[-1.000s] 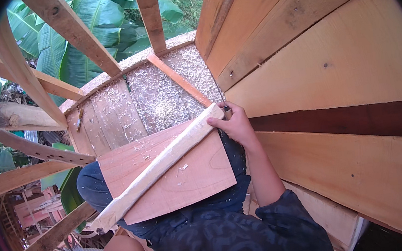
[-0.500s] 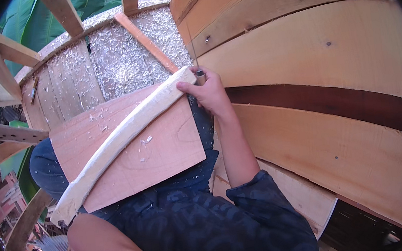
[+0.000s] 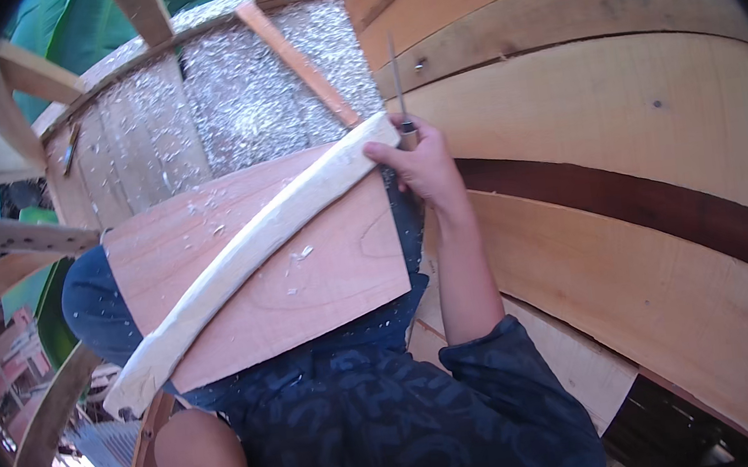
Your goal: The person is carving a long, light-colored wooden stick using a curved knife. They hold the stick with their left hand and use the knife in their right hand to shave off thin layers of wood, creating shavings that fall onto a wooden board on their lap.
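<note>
A long, curved piece of pale wood, shaped like a blade or scabbard, lies slantwise across a flat wooden board on my lap. Its upper right end is in my right hand, with the thumb pressed on top. That same hand also grips a thin-bladed carving tool by its wooden handle, the narrow metal blade pointing up and away from me. The lower left end of the wood juts past the board. My left arm is bent at the lower left, its hand out of view.
Shavings cover the plank floor beyond my knees, with a reddish wooden stick across them. A small tool lies at far left. Upright slats edge the platform. A plank wall rises close on my right.
The left arm has drawn back toward the lower edge, away from the wood's lower end. My view has shifted slightly; the right hand keeps its hold on the wood and tool.
</note>
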The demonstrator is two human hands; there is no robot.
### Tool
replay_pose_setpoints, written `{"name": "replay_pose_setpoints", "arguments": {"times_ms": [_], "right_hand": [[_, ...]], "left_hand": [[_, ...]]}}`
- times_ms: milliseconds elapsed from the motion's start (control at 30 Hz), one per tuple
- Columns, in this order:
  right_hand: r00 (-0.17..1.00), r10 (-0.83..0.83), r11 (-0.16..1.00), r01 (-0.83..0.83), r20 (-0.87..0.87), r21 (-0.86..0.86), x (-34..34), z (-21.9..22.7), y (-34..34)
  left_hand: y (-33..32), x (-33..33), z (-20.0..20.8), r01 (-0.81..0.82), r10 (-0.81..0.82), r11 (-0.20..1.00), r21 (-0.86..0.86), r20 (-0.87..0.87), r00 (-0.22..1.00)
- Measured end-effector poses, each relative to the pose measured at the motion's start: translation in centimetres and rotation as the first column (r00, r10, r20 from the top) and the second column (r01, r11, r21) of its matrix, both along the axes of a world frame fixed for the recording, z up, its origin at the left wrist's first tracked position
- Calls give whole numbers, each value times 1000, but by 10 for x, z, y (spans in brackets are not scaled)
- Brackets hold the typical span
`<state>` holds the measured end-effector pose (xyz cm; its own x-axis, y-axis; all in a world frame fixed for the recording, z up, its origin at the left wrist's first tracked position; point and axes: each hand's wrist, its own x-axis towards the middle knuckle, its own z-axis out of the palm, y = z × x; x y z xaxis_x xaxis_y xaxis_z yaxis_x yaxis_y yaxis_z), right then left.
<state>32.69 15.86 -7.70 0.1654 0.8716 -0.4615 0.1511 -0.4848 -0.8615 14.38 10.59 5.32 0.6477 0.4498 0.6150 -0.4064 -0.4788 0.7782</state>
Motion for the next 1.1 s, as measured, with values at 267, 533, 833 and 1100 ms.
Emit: {"name": "replay_pose_setpoints", "arguments": {"times_ms": [267, 533, 833, 1100], "right_hand": [[991, -80, 997, 79, 106, 11, 28, 8, -11], [993, -37, 999, 38, 112, -6, 33, -12, -10], [998, -52, 999, 52, 39, 10, 16, -10, -11], [999, -47, 999, 47, -20, 1, 16, -1, -8]], "left_hand": [[-8, 47, 0, 27, -23, 999, -37, 113, 993], [-4, 53, -3, -101, 105, 994, -35, 128, 986], [9, 34, -17, -165, 165, 986, -5, 46, 985], [25, 13, -26, -91, 90, 996, -16, -74, 993]]}}
